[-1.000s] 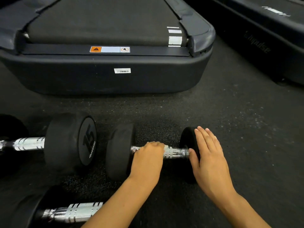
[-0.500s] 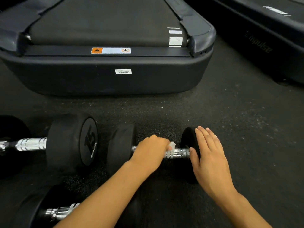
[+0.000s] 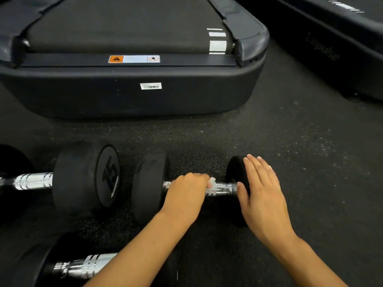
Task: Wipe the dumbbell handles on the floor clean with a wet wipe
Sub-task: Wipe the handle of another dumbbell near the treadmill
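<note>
A small black dumbbell (image 3: 149, 187) lies on the dark rubber floor, its chrome handle (image 3: 224, 188) partly showing. My left hand (image 3: 186, 193) is closed around the handle with a white wet wipe (image 3: 211, 186) bunched under the fingers; only a bit of the wipe shows at the fingertips. My right hand (image 3: 263, 201) lies flat, fingers straight, against the dumbbell's right head (image 3: 234, 172). A larger dumbbell marked 15 (image 3: 87, 177) lies to the left, its chrome handle (image 3: 33, 181) bare. A third dumbbell's handle (image 3: 83, 266) is at the bottom left, partly under my left forearm.
A treadmill's rear end (image 3: 132, 94) stands just beyond the dumbbells. A second black machine (image 3: 323, 48) runs along the upper right. Speckled rubber floor (image 3: 310, 162) stretches to the right of my hands.
My left hand has slid a little left along the handle and twisted, so the white wipe now shows at its fingertips. My right hand has stayed on the dumbbell head.
</note>
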Demonstrator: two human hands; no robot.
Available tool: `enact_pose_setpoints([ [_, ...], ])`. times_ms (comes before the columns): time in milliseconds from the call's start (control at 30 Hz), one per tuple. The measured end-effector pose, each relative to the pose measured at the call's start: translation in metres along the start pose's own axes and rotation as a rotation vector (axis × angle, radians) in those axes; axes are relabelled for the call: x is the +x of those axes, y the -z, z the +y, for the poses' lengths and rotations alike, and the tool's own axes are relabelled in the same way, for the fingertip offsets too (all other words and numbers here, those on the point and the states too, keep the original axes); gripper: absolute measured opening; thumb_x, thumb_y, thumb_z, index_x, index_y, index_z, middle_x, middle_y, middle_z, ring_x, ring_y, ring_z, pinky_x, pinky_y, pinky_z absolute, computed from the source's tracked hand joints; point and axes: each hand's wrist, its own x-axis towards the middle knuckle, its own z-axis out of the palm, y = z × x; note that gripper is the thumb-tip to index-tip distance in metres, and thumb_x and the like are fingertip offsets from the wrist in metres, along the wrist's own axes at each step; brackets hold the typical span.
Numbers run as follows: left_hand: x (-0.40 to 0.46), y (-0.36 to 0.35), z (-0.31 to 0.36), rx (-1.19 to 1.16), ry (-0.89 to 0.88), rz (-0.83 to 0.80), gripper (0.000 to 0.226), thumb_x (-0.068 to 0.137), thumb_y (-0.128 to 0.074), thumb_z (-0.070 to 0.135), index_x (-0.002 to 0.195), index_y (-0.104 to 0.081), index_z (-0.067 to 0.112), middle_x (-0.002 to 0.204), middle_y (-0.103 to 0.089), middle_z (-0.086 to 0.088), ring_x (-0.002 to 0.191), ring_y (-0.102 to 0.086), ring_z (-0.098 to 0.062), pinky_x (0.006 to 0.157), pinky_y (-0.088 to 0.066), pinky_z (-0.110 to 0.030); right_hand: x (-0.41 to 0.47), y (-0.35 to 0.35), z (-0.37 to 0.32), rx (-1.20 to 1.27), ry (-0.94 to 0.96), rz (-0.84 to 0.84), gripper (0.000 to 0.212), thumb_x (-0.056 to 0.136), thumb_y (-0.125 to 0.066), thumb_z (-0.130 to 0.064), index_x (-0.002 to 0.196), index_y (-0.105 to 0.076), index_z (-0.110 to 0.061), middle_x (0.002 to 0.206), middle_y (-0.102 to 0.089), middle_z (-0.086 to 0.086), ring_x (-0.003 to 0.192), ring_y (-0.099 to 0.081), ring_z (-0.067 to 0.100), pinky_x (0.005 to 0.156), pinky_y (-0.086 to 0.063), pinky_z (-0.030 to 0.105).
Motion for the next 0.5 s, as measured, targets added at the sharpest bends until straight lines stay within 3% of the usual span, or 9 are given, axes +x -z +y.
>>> enact_pose_setpoints([
  [67,-0.004,0.003,0.0,0.065,0.025,-0.001,0.009,0.091,-0.054,0.024,0.099,-0.059,0.022,0.099,-0.064,0.002,0.09,-0.062,-0.019,0.066,-0.041,-0.028,0.0,0.0,0.0,0.002,0.006,0.004,0.053,0.087,-0.039,-0.026,0.134,-0.041,-0.002,0.139,-0.044,0.012,0.133,-0.03,0.024,0.111,-0.016,0.033],
  [167,-0.008,-0.003,0.0,0.051,-0.069,0.053,0.021,0.06,-0.082,0.02,0.076,-0.068,0.02,0.074,-0.067,0.003,0.065,-0.066,-0.013,0.05,-0.046,-0.023,0.0,-0.001,0.0,-0.008,0.003,0.007,0.053,0.088,-0.037,-0.027,0.134,-0.041,-0.003,0.14,-0.043,0.011,0.134,-0.029,0.023,0.111,-0.021,0.037],
  [300,0.005,-0.009,-0.004,-0.088,-0.014,0.027,0.013,0.093,-0.05,0.027,0.101,-0.06,0.025,0.1,-0.063,0.002,0.091,-0.06,-0.021,0.075,-0.044,-0.033,0.001,-0.002,0.0,-0.013,0.001,0.008,0.055,0.088,-0.032,-0.03,0.134,-0.041,-0.002,0.139,-0.044,0.011,0.133,-0.03,0.024,0.11,-0.02,0.036],
  [433,-0.005,-0.024,-0.004,-0.181,-0.084,0.102,0.025,0.08,-0.067,0.011,0.102,-0.068,0.02,0.101,-0.069,0.002,0.094,-0.066,-0.019,0.08,-0.052,-0.029,-0.001,-0.001,0.001,0.003,0.011,0.015,0.053,0.088,-0.036,-0.028,0.134,-0.041,-0.002,0.139,-0.044,0.011,0.133,-0.028,0.022,0.11,-0.021,0.036],
  [500,0.0,-0.027,-0.002,-0.236,-0.148,0.093,0.026,0.078,-0.065,0.008,0.102,-0.068,0.018,0.1,-0.07,0.001,0.092,-0.066,-0.019,0.079,-0.054,-0.033,-0.001,-0.002,0.001,-0.01,0.002,0.013,0.052,0.087,-0.04,-0.026,0.134,-0.041,-0.003,0.14,-0.043,0.01,0.133,-0.027,0.021,0.111,-0.021,0.035],
])
